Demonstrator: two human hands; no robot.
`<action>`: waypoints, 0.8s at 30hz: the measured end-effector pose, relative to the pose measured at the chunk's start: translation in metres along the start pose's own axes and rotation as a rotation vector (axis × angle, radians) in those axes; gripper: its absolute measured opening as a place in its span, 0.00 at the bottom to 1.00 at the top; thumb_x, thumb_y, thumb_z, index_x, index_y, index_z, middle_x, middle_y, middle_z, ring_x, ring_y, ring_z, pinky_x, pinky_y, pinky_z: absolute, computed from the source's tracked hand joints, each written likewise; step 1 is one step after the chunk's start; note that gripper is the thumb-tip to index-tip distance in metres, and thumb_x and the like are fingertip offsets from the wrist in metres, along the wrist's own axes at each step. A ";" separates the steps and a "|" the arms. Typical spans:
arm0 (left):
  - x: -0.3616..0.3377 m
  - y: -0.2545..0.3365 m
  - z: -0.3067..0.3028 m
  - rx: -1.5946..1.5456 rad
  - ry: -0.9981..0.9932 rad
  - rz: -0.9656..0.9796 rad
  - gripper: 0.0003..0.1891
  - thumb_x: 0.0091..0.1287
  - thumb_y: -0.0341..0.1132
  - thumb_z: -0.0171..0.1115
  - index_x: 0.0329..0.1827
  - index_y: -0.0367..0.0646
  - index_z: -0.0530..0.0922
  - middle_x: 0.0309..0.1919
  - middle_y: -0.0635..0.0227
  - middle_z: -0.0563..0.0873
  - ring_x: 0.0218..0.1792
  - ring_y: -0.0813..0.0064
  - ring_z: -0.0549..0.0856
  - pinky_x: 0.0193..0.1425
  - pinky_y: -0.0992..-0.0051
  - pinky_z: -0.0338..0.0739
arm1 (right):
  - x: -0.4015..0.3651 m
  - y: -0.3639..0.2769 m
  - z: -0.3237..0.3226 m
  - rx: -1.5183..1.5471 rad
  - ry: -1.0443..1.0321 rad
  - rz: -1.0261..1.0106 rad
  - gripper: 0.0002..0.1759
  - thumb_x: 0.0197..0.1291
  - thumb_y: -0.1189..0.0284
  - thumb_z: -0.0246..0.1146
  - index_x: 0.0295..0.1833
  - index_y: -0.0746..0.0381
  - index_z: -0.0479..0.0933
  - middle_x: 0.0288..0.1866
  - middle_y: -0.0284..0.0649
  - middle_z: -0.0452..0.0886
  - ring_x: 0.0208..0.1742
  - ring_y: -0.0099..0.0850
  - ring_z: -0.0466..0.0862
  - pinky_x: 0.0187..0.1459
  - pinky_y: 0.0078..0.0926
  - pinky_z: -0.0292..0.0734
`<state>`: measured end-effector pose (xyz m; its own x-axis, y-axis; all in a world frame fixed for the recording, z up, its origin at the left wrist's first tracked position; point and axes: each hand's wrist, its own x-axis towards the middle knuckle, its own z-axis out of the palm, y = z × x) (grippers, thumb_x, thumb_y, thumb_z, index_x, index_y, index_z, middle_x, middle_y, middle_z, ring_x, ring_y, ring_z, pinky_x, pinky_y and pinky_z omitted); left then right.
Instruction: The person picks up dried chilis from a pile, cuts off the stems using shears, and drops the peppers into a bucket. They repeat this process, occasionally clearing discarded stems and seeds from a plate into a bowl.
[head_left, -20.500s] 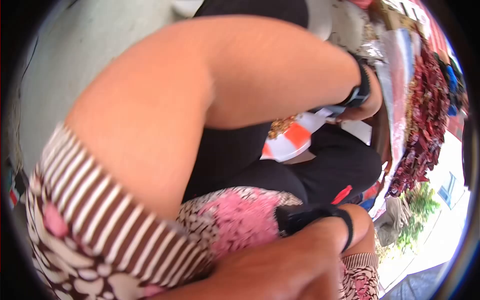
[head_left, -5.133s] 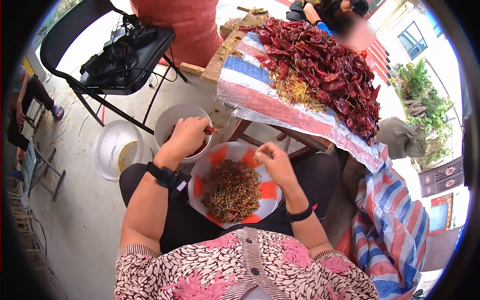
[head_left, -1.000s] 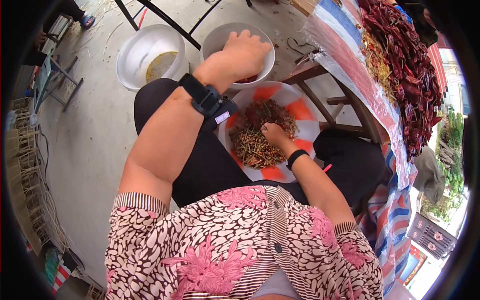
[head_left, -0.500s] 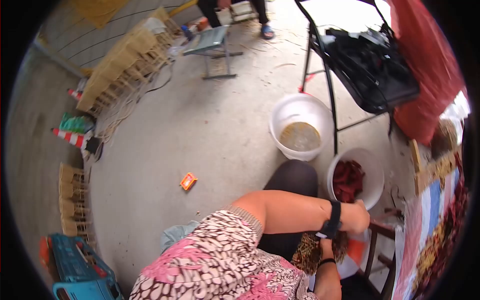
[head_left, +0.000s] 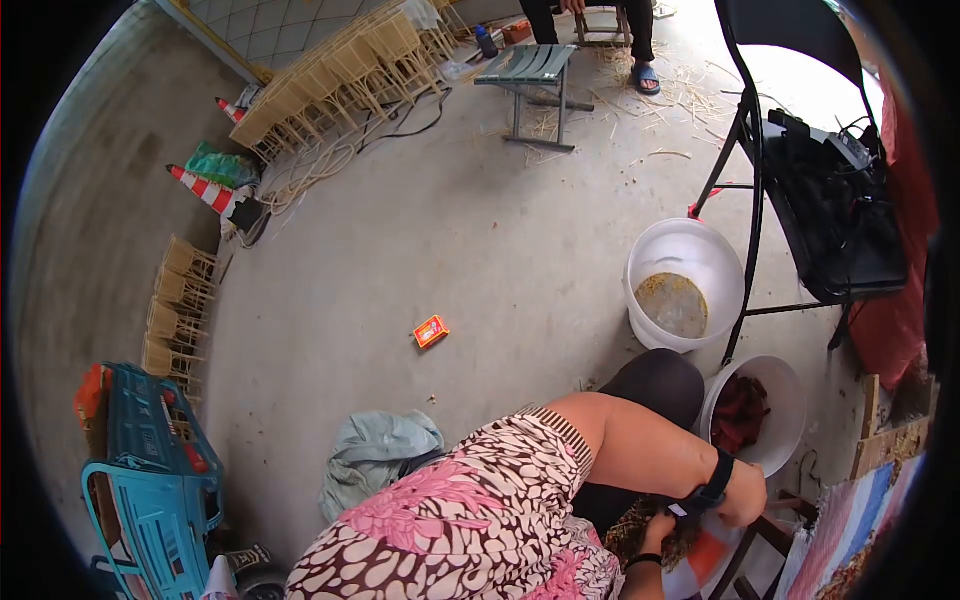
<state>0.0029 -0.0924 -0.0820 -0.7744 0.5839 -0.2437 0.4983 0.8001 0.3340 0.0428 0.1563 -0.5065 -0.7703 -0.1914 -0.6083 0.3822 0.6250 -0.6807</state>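
My left hand (head_left: pixel 743 494), below a wristband with a small screen, is beside the rim of a white bucket (head_left: pixel 792 432). Its fingers curl downward; whatever they hold is hidden. Dark red dried pieces, seemingly chili peppers (head_left: pixel 740 412), lie in that bucket. Lower down, my right hand (head_left: pixel 655 532) is at a brownish heap of dried plant bits (head_left: pixel 628 536). Its fingers look bent together, and I cannot make out what is in them. An orange-and-white container (head_left: pixel 707 552) shows just under both hands.
A second white bucket (head_left: pixel 640 262) stands beside a black folding chair (head_left: pixel 835 255) with cables on it. Striped sheeting (head_left: pixel 840 525) is at right. An orange box (head_left: pixel 431 332) lies on the floor. A teal crate (head_left: pixel 150 500) stands left. A person's sandaled foot (head_left: pixel 646 78) shows beyond a folding stool (head_left: pixel 525 65).
My view has swung, so the surroundings sit further right and lower in the picture. My left hand remains near the bucket of red pieces, and my right hand remains at the dried heap.
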 end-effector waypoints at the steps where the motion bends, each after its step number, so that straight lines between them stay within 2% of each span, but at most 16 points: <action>1: 0.000 -0.004 0.006 -0.021 0.011 0.012 0.14 0.52 0.40 0.65 0.41 0.50 0.88 0.39 0.66 0.89 0.42 0.62 0.87 0.40 0.52 0.75 | 0.002 0.010 0.002 -0.108 0.101 -0.176 0.18 0.60 0.60 0.65 0.44 0.65 0.80 0.26 0.43 0.82 0.20 0.33 0.79 0.23 0.32 0.72; 3: -0.005 -0.002 -0.003 -0.071 0.005 -0.011 0.12 0.55 0.38 0.64 0.40 0.48 0.87 0.39 0.65 0.89 0.42 0.61 0.87 0.39 0.50 0.75 | 0.003 0.027 -0.002 -0.354 0.344 -0.503 0.14 0.56 0.69 0.68 0.44 0.68 0.80 0.30 0.44 0.83 0.25 0.33 0.80 0.29 0.32 0.74; 4: -0.011 0.003 -0.012 -0.099 -0.014 -0.046 0.10 0.56 0.35 0.62 0.38 0.45 0.87 0.38 0.63 0.88 0.41 0.60 0.87 0.38 0.50 0.75 | -0.028 -0.007 0.005 -0.014 0.416 -0.405 0.11 0.51 0.77 0.68 0.41 0.68 0.80 0.30 0.42 0.83 0.30 0.34 0.81 0.35 0.33 0.75; 6: 0.007 0.002 -0.005 -0.089 -0.100 -0.119 0.13 0.55 0.39 0.63 0.42 0.47 0.86 0.40 0.64 0.88 0.42 0.62 0.87 0.40 0.48 0.75 | -0.025 -0.013 -0.004 0.222 0.299 -0.099 0.08 0.51 0.79 0.68 0.38 0.66 0.80 0.30 0.40 0.83 0.28 0.30 0.80 0.29 0.29 0.73; 7: 0.001 0.004 -0.008 -0.075 -0.078 -0.121 0.13 0.55 0.39 0.63 0.41 0.47 0.87 0.39 0.65 0.88 0.41 0.62 0.87 0.39 0.49 0.75 | -0.022 -0.010 -0.013 0.350 0.115 0.101 0.05 0.54 0.79 0.65 0.37 0.63 0.79 0.28 0.36 0.80 0.25 0.26 0.77 0.21 0.24 0.68; 8: -0.008 0.005 -0.013 -0.065 -0.052 -0.109 0.12 0.54 0.39 0.64 0.40 0.47 0.87 0.38 0.66 0.89 0.41 0.63 0.87 0.38 0.50 0.76 | -0.075 -0.082 -0.016 0.389 0.100 0.389 0.04 0.57 0.78 0.64 0.38 0.59 0.78 0.24 0.31 0.76 0.18 0.20 0.70 0.15 0.19 0.61; 10: -0.006 0.000 -0.005 -0.071 -0.006 -0.066 0.11 0.50 0.38 0.66 0.35 0.46 0.87 0.34 0.65 0.89 0.38 0.63 0.88 0.33 0.53 0.78 | -0.088 -0.105 -0.030 0.833 -0.127 0.523 0.04 0.63 0.72 0.63 0.35 0.54 0.74 0.21 0.27 0.69 0.14 0.18 0.62 0.14 0.15 0.57; 11: -0.024 -0.004 -0.004 -0.087 0.158 0.017 0.09 0.46 0.37 0.68 0.29 0.45 0.87 0.29 0.61 0.88 0.33 0.61 0.88 0.27 0.57 0.78 | -0.099 -0.119 -0.037 0.907 -0.260 0.518 0.04 0.65 0.71 0.60 0.36 0.54 0.72 0.22 0.27 0.68 0.15 0.17 0.62 0.14 0.14 0.58; 12: -0.035 -0.009 -0.005 0.001 0.265 0.141 0.08 0.43 0.35 0.68 0.26 0.44 0.86 0.26 0.58 0.87 0.30 0.58 0.88 0.25 0.59 0.79 | -0.145 -0.179 -0.035 1.008 -0.207 0.552 0.04 0.67 0.70 0.58 0.38 0.55 0.72 0.22 0.27 0.68 0.15 0.16 0.61 0.14 0.14 0.57; 14: -0.034 -0.007 -0.009 -0.096 0.162 0.016 0.06 0.46 0.33 0.66 0.24 0.41 0.84 0.25 0.58 0.86 0.30 0.54 0.87 0.27 0.61 0.80 | -0.192 -0.230 -0.045 1.152 -0.175 0.524 0.02 0.67 0.71 0.58 0.41 0.56 0.73 0.25 0.28 0.72 0.15 0.17 0.61 0.15 0.15 0.56; 15: -0.037 -0.009 -0.008 -0.078 0.164 0.027 0.07 0.49 0.32 0.64 0.29 0.40 0.85 0.29 0.55 0.87 0.32 0.53 0.87 0.32 0.60 0.82 | -0.214 -0.258 -0.049 1.145 -0.099 0.423 0.03 0.66 0.71 0.60 0.42 0.54 0.72 0.24 0.27 0.71 0.15 0.17 0.61 0.15 0.15 0.55; 16: -0.048 -0.001 -0.031 -0.121 -0.017 -0.052 0.10 0.57 0.36 0.62 0.35 0.39 0.85 0.32 0.53 0.87 0.35 0.54 0.88 0.37 0.59 0.82 | -0.236 -0.279 -0.054 1.126 -0.021 0.332 0.05 0.65 0.71 0.61 0.43 0.52 0.71 0.22 0.26 0.70 0.15 0.17 0.61 0.15 0.16 0.55; 17: -0.037 -0.006 -0.017 -0.020 -0.017 0.041 0.16 0.63 0.43 0.59 0.39 0.38 0.85 0.34 0.53 0.87 0.37 0.54 0.88 0.41 0.59 0.81 | -0.253 -0.292 -0.060 1.137 0.012 0.244 0.08 0.64 0.71 0.63 0.44 0.51 0.71 0.22 0.26 0.70 0.15 0.17 0.61 0.15 0.16 0.55; 19: -0.029 0.009 -0.027 -0.348 -0.205 -0.225 0.24 0.66 0.53 0.55 0.38 0.37 0.85 0.36 0.50 0.87 0.41 0.52 0.86 0.46 0.58 0.79 | -0.270 -0.304 -0.071 1.162 0.039 0.064 0.10 0.63 0.71 0.65 0.45 0.50 0.71 0.24 0.26 0.71 0.15 0.17 0.62 0.15 0.15 0.55; 22: -0.025 0.028 -0.031 -0.376 -0.145 -0.086 0.25 0.67 0.52 0.56 0.49 0.35 0.81 0.42 0.46 0.85 0.44 0.51 0.85 0.49 0.61 0.78 | -0.290 -0.308 -0.078 1.202 0.064 -0.142 0.08 0.63 0.72 0.65 0.42 0.51 0.72 0.24 0.25 0.71 0.16 0.16 0.64 0.16 0.15 0.56; 24: -0.021 0.039 -0.025 -0.574 0.029 -0.007 0.24 0.66 0.48 0.60 0.53 0.35 0.78 0.42 0.49 0.85 0.44 0.57 0.85 0.50 0.65 0.77 | -0.296 -0.306 -0.082 1.226 0.075 -0.253 0.08 0.63 0.72 0.65 0.41 0.51 0.72 0.23 0.25 0.71 0.16 0.16 0.64 0.16 0.15 0.56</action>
<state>0.0286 -0.0770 -0.0412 -0.7914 0.5684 -0.2250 0.2079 0.5964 0.7753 0.1118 0.0833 -0.0847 -0.9031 -0.1344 -0.4079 0.4111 -0.5448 -0.7309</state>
